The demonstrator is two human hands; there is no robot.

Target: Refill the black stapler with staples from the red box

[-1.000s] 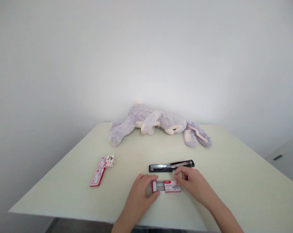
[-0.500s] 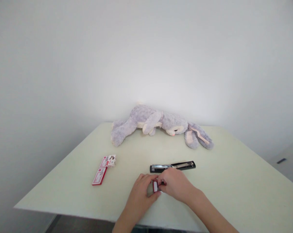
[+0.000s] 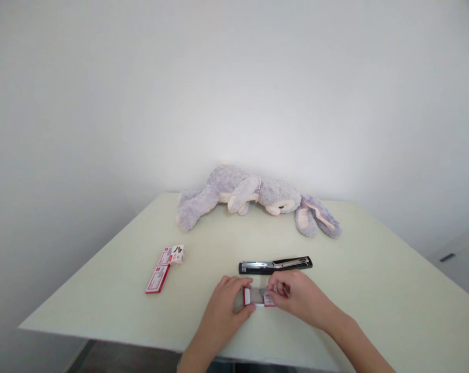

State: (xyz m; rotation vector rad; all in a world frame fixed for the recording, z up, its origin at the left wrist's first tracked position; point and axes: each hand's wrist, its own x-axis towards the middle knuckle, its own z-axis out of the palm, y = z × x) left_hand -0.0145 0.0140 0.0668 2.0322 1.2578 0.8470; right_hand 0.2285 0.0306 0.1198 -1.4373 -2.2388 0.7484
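Note:
My left hand (image 3: pixel 229 304) curves its thumb and index finger around the left end of a small red-and-white staple box (image 3: pixel 257 296) lying on the table. The box's tray is drawn partly open, showing a grey inside. At the right end, my right hand (image 3: pixel 292 295) is closed in a pinch over the box. A small grey strip, looking like staples (image 3: pixel 264 292), shows at its fingertips, partly hidden by them. Just beyond both hands lies a black stapler (image 3: pixel 275 265), opened out flat with its metal magazine facing up.
Two flat red-and-white boxes (image 3: pixel 157 280) and a small white box with a stapler picture (image 3: pixel 177 254) lie together on the left. A lilac plush rabbit (image 3: pixel 253 194) lies along the table's (image 3: pixel 102 311) back edge, against the wall.
My right hand has moved a little to the right and up from the box, uncovering its grey inside and right end. My left hand stays around the box.

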